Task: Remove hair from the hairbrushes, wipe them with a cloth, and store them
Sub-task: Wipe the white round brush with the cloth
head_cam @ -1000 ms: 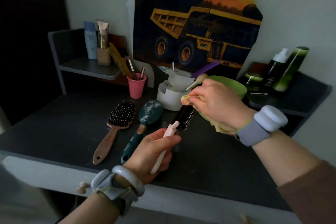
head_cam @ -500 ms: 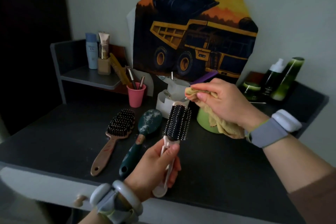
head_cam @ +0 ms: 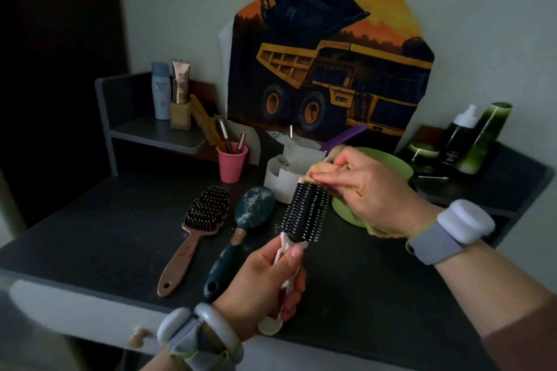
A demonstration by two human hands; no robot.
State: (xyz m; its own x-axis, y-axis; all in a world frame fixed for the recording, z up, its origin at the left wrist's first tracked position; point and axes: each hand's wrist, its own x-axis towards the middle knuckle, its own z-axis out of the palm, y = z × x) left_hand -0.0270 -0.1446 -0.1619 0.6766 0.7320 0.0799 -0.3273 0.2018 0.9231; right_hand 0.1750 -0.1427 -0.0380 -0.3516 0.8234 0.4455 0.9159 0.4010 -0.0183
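A dark desk [head_cam: 99,235] stands against a pale wall with a truck picture [head_cam: 328,69]; at its back edge a pink cup [head_cam: 232,164] holds makeup brushes, beside a white tub [head_cam: 278,182] of paper and a green bowl [head_cam: 388,166]. Two brushes [head_cam: 208,214] lie mid-desk. Above the front edge, the left hand [head_cam: 265,283] grips the round brush [head_cam: 306,215] by its handle, while the right hand [head_cam: 367,193] pinches a cloth [head_cam: 316,173] on its tip.
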